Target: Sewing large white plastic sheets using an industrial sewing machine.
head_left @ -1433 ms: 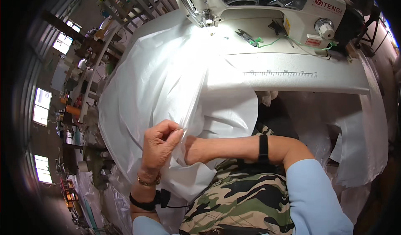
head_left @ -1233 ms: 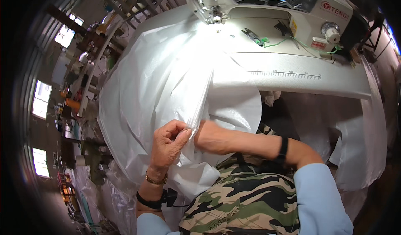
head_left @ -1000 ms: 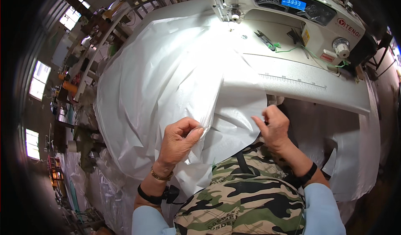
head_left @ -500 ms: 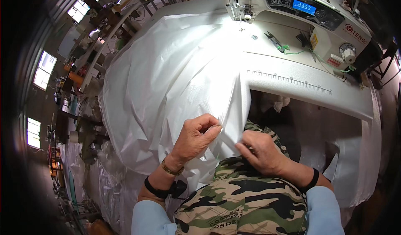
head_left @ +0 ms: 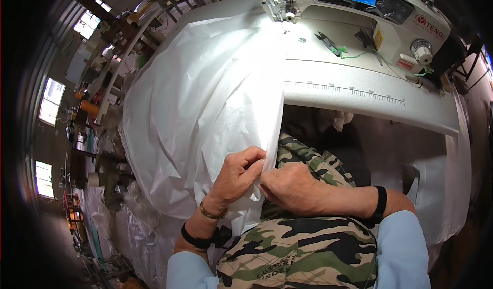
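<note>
A large sheet of thin white fabric (head_left: 179,99) drapes over the left of the sewing table and hangs down toward my lap. My left hand (head_left: 239,175) pinches its right edge between thumb and fingers. Just to the right, my right hand (head_left: 292,187) is closed on the same edge, knuckles up, almost touching the left. Its fingertips are partly hidden. Beyond them, the fabric's far corner lies by the needle area of a white sewing machine (head_left: 290,15), under a bright lamp.
Thread snips (head_left: 326,43) with green thread lie on the machine bed. A ruler scale (head_left: 349,89) runs along the table's front edge, with a dark opening below it. Camouflage cloth (head_left: 303,243) covers my lap. Benches and clutter (head_left: 97,109) stand at the left.
My right hand has moved left, up against the left hand, and closed on the fabric edge. The fold at that edge now lies flatter and straighter. The view has shifted slightly.
</note>
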`<action>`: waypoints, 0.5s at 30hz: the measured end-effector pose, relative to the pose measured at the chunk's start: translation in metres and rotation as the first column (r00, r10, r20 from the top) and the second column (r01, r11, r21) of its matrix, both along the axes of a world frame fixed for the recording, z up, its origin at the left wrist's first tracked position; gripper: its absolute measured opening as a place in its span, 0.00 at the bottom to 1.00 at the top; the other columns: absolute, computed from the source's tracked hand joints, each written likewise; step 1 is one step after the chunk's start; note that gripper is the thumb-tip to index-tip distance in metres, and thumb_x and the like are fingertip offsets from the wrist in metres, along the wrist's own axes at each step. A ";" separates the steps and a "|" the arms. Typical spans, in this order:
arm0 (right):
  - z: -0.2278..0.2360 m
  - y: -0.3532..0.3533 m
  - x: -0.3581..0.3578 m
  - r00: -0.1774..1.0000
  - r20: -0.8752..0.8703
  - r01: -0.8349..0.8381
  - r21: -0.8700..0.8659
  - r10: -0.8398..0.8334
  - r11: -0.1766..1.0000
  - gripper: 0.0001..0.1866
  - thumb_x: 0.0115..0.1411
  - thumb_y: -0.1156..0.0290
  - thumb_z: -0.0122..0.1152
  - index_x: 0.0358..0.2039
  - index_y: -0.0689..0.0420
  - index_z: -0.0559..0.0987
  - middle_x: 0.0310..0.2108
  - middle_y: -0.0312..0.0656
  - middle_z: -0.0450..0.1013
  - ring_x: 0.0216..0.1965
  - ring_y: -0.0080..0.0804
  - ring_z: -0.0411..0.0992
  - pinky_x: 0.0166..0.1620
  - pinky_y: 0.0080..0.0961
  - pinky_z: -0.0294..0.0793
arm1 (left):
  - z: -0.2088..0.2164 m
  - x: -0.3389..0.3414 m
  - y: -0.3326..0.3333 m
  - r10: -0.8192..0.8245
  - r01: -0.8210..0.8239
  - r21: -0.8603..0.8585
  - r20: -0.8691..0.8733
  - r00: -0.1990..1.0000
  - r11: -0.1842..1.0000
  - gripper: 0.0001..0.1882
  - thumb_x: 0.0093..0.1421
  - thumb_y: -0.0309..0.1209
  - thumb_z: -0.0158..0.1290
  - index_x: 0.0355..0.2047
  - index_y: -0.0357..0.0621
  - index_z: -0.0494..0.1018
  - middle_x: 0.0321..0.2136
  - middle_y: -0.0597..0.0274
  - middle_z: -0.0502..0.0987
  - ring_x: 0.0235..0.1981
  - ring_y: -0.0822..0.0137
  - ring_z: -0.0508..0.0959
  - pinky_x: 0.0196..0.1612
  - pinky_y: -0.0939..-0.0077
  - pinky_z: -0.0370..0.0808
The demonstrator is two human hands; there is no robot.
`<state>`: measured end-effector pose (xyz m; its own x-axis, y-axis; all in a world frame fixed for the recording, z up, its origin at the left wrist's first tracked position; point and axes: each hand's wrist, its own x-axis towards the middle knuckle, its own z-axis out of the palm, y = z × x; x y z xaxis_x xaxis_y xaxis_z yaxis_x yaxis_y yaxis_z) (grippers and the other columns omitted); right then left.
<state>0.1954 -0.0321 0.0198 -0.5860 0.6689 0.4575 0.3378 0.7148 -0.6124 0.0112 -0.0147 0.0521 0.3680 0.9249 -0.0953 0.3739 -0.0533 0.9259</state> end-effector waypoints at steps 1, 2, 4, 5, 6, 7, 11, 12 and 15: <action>0.002 0.001 -0.001 1.000 0.019 -0.007 0.085 0.006 0.996 0.08 0.52 0.71 0.61 0.24 0.59 0.71 0.20 0.45 0.72 0.22 0.42 0.76 0.26 0.37 0.73 | 0.001 -0.002 0.001 -0.010 0.011 0.026 -0.011 1.000 1.000 0.07 0.65 0.26 0.52 0.37 0.32 0.74 0.21 0.68 0.70 0.25 0.80 0.66 0.28 0.81 0.66; 0.004 0.004 -0.001 1.000 0.007 -0.008 0.093 0.007 0.996 0.08 0.52 0.71 0.61 0.24 0.59 0.71 0.20 0.45 0.72 0.22 0.42 0.76 0.26 0.37 0.73 | 0.000 -0.003 0.002 -0.021 0.021 0.025 -0.010 1.000 0.999 0.07 0.65 0.26 0.52 0.37 0.32 0.74 0.21 0.68 0.70 0.25 0.80 0.66 0.28 0.81 0.66; 0.004 0.006 -0.002 0.987 0.153 -0.075 0.242 0.039 0.967 0.08 0.50 0.70 0.61 0.24 0.58 0.71 0.20 0.40 0.71 0.21 0.36 0.74 0.27 0.31 0.71 | -0.002 -0.007 0.002 0.024 -0.021 -0.064 0.043 0.999 0.998 0.07 0.65 0.27 0.52 0.36 0.34 0.73 0.21 0.71 0.66 0.25 0.81 0.63 0.27 0.82 0.62; 0.002 0.009 -0.004 0.983 0.172 -0.110 0.304 0.059 0.946 0.09 0.53 0.67 0.60 0.24 0.56 0.71 0.20 0.39 0.71 0.23 0.34 0.73 0.28 0.30 0.70 | -0.005 -0.006 0.002 0.027 -0.005 -0.142 0.154 0.988 0.990 0.06 0.66 0.28 0.53 0.35 0.36 0.71 0.22 0.74 0.63 0.25 0.81 0.61 0.26 0.82 0.60; -0.004 0.011 -0.005 0.984 0.172 -0.099 0.301 0.048 0.949 0.09 0.53 0.67 0.60 0.24 0.56 0.71 0.20 0.39 0.71 0.23 0.34 0.73 0.28 0.30 0.70 | -0.006 -0.008 0.002 0.030 -0.007 -0.144 0.158 0.987 0.990 0.06 0.66 0.28 0.53 0.35 0.36 0.71 0.22 0.74 0.63 0.25 0.81 0.61 0.26 0.82 0.60; -0.012 0.015 -0.006 0.989 0.060 -0.150 0.305 0.138 0.940 0.10 0.53 0.67 0.62 0.25 0.56 0.71 0.21 0.38 0.69 0.23 0.34 0.71 0.28 0.30 0.69 | -0.004 -0.013 0.005 0.044 -0.034 -0.135 0.074 0.996 0.990 0.06 0.65 0.27 0.54 0.34 0.36 0.71 0.22 0.75 0.63 0.26 0.81 0.61 0.26 0.82 0.60; -0.054 0.042 -0.009 0.871 -0.439 0.064 -0.343 -0.220 0.937 0.13 0.58 0.68 0.63 0.40 0.60 0.74 0.32 0.44 0.74 0.32 0.39 0.74 0.37 0.34 0.73 | 0.036 -0.039 0.017 0.123 -0.118 0.038 -0.187 0.975 0.992 0.06 0.65 0.26 0.53 0.34 0.35 0.71 0.21 0.73 0.65 0.24 0.81 0.62 0.26 0.82 0.60; -0.060 0.050 -0.014 0.788 -0.416 0.135 -0.602 -0.454 0.787 0.15 0.59 0.69 0.62 0.44 0.61 0.73 0.36 0.48 0.75 0.36 0.41 0.75 0.41 0.34 0.74 | 0.054 -0.046 0.020 0.104 -0.079 0.105 -0.260 0.960 0.991 0.05 0.66 0.25 0.52 0.34 0.34 0.72 0.20 0.73 0.66 0.23 0.81 0.62 0.25 0.82 0.60; -0.051 0.093 -0.055 0.860 -0.114 0.361 -0.554 -0.498 0.750 0.19 0.59 0.68 0.58 0.49 0.62 0.73 0.47 0.54 0.72 0.49 0.50 0.72 0.49 0.43 0.72 | 0.097 -0.042 0.033 0.074 0.021 0.257 -0.354 0.932 0.966 0.05 0.67 0.25 0.51 0.35 0.34 0.73 0.18 0.69 0.66 0.22 0.80 0.63 0.25 0.80 0.62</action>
